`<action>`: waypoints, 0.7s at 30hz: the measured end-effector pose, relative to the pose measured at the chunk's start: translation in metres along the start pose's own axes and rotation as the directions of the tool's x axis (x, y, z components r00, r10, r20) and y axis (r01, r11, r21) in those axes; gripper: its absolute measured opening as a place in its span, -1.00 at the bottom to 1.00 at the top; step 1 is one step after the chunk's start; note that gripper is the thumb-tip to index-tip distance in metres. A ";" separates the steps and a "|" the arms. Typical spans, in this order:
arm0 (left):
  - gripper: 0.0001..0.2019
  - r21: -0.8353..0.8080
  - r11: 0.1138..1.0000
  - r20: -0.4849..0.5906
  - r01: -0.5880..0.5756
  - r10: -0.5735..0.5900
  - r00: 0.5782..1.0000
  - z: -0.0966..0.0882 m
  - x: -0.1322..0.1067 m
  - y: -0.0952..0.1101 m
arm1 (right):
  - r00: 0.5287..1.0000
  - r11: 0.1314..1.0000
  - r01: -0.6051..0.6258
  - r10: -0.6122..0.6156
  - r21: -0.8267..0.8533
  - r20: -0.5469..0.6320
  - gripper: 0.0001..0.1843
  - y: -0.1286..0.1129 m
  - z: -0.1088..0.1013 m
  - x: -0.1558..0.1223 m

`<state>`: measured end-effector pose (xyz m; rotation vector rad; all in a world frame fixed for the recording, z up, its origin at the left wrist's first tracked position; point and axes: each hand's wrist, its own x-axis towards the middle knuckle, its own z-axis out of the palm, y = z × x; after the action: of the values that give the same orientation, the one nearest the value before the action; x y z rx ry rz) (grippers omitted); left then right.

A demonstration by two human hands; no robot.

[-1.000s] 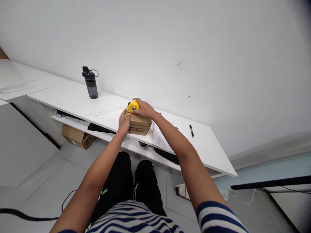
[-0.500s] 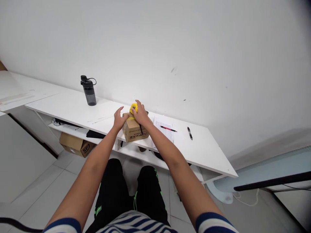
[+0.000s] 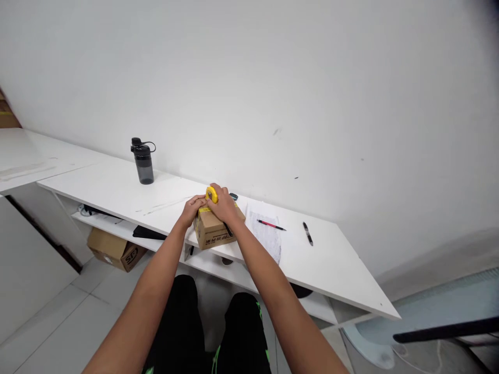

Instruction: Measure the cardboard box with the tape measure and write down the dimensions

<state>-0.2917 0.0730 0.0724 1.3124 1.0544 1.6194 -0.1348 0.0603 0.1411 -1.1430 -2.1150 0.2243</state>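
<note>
A small brown cardboard box (image 3: 212, 239) with dark printing sits on the white desk, close to its front edge. On its top my right hand (image 3: 224, 205) is closed around a yellow tape measure (image 3: 211, 194). A short stretch of yellow blade (image 3: 204, 209) lies across the box top toward the left edge. My left hand (image 3: 192, 206) is at that left edge, fingers drawn together around the blade's end, which they partly hide. A dark strip shows on the box beside my right wrist.
Right of the box lie a written sheet (image 3: 265, 236), a red pen (image 3: 272, 225) and a black pen (image 3: 307, 234). A dark bottle (image 3: 144, 163) stands at the left near the wall. A small dark object (image 3: 234, 196) lies behind my right hand. Another carton (image 3: 115, 249) sits below the desk.
My left hand's fingers have closed in at the box's left edge, nearer the tape measure. The head view has tilted up, so everything sits lower in the picture.
</note>
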 end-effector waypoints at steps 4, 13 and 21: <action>-0.68 0.018 1.000 -0.006 0.007 -0.006 1.000 0.003 0.002 0.002 | 0.999 0.999 -0.042 0.042 -0.028 -0.012 -0.45 -0.012 -0.017 -0.037; -0.64 0.039 0.998 -0.047 0.056 -0.055 0.997 0.010 0.001 0.011 | 0.946 0.948 -0.309 0.314 0.072 -0.078 -0.42 -0.029 -0.040 -0.128; -0.66 0.055 0.997 -0.037 0.060 -0.058 0.998 0.009 -0.002 0.010 | 0.942 0.953 -0.286 0.299 0.105 -0.150 -0.41 -0.026 -0.028 -0.132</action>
<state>-0.2830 0.0692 0.0825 1.2816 1.1570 1.5850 -0.0866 -0.0639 0.1071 -1.3765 -1.7712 0.3387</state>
